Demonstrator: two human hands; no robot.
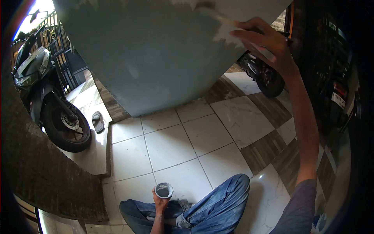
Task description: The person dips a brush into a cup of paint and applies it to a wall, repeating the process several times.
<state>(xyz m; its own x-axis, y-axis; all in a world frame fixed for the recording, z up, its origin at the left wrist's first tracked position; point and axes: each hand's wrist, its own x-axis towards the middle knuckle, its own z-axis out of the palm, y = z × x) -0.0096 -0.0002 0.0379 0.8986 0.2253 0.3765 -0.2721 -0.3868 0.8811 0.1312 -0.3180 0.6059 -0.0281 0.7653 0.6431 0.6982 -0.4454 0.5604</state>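
Observation:
My right hand (265,43) is raised at the upper right, its fingers closed round the pale handle of a paintbrush (224,18). The dark, blurred bristles meet the upper part of a wall panel (152,58). Grey paint covers most of that panel, with a ragged edge against lighter patches at the top and right. Low in the view, my left hand (160,202) grips a small cup of grey paint (164,190) in front of my crossed legs. The cup is upright, and its inner wall is smeared with paint.
White floor tiles (171,148) lie between my legs and the panel. A parked motorbike (58,101) stands at the left, with sandals (98,122) beside its front wheel. Another motorbike (265,74) is behind the panel on the right. A dark wall curves along the lower left.

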